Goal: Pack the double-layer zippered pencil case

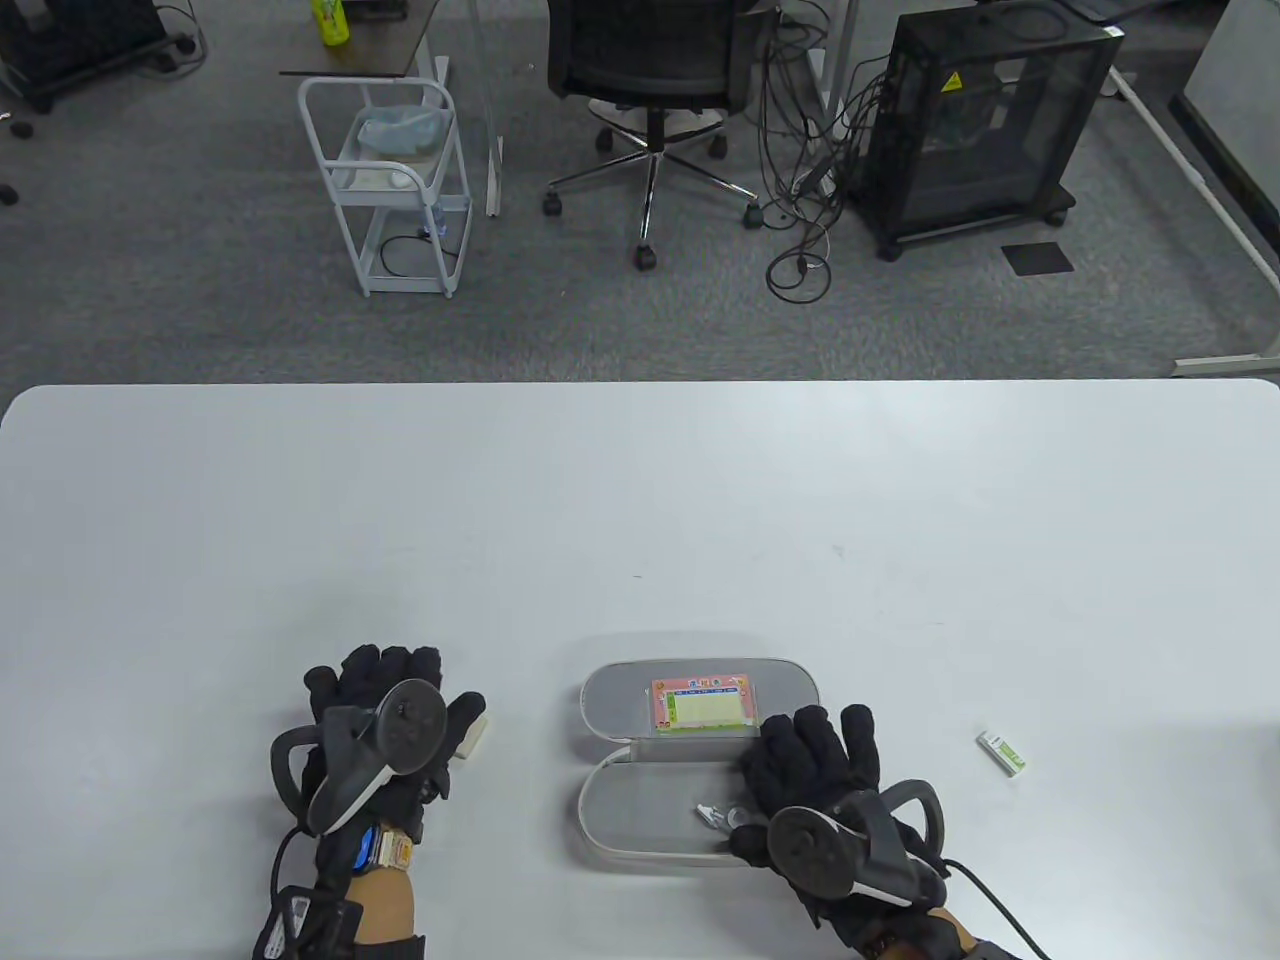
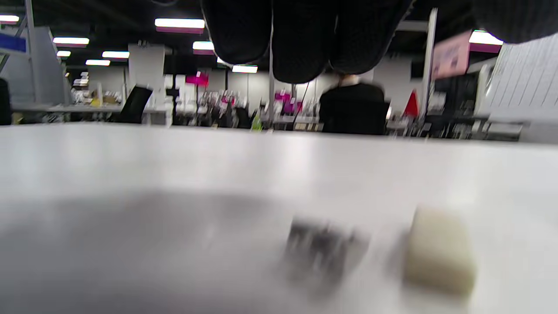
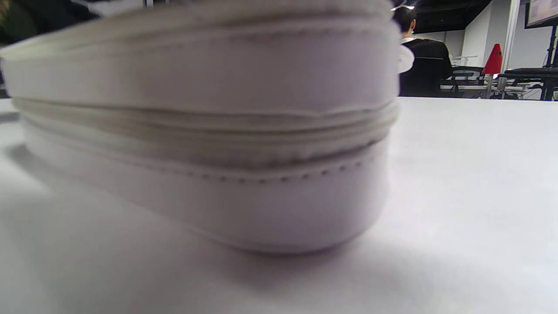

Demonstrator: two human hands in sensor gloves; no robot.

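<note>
— Where is everything?
— Left of the open pencil case (image 1: 690, 760) on the table (image 1: 640, 500), the left hand (image 1: 385, 735) lies flat over an eraser (image 1: 470, 738). The right hand (image 1: 815, 775) rests relaxed inside.
— What could go wrong?
— It might bump the case away.

Wide bare table (image 1: 640, 500) beyond the open pencil case (image 1: 640, 800); an eraser (image 1: 472, 738) to its left and small box (image 1: 1003, 752) to its right flank the near edge.

Card (image 1: 702, 704) in pencil case (image 1: 610, 690) lid: printed heading and grid, characters too small to read. Yellow triangular warning sticker (image 1: 951, 81) on black cabinet (image 1: 985, 120). Small white-green packet (image 1: 1003, 752): print illegible.
</note>
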